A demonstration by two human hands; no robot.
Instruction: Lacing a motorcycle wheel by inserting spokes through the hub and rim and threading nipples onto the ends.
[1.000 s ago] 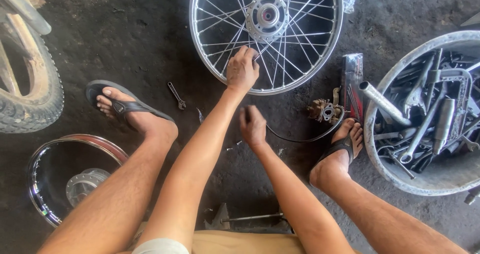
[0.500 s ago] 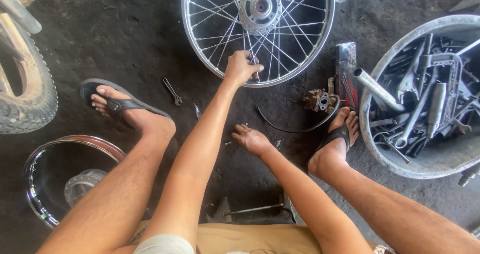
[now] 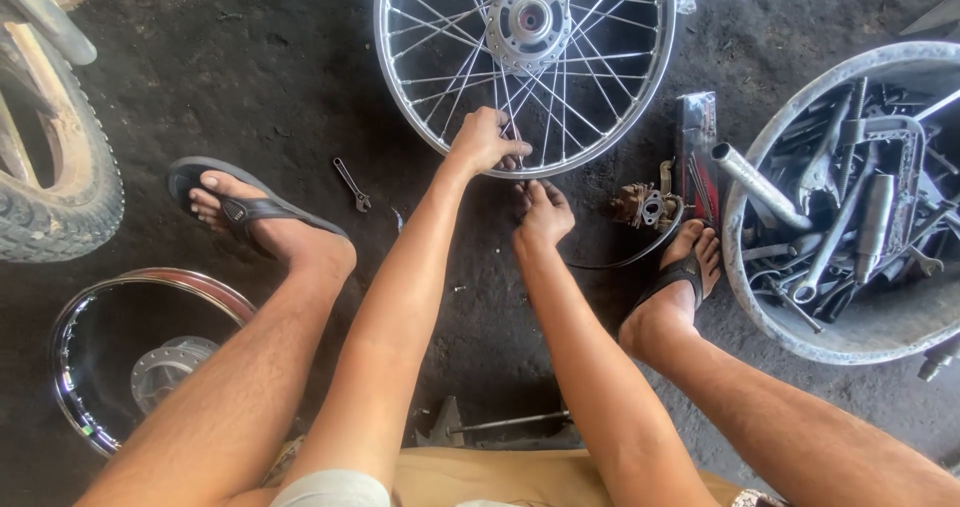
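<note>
On the dark workshop floor [image 3: 250,87], far centre, lies a spoked motorcycle wheel [image 3: 640,87]: a bright silver rim without tyre, thin crossing spokes and a grey metal hub at its middle. The left hand [image 3: 485,142] grips the near edge of the rim, fingers curled around it and a spoke. The right hand [image 3: 543,212] sits just near of the rim, fingers bent loosely with the tips at the rim's edge; whether it pinches anything cannot be told. Right of the wheel stand a small rusty engine part [image 3: 640,205] and a big round basin of metal tools [image 3: 850,337], close by. A small wrench [image 3: 352,184] lies left, with bare floor around it. A tyre [image 3: 55,177] and a chrome rim [image 3: 75,367] fill the left edge.
</note>
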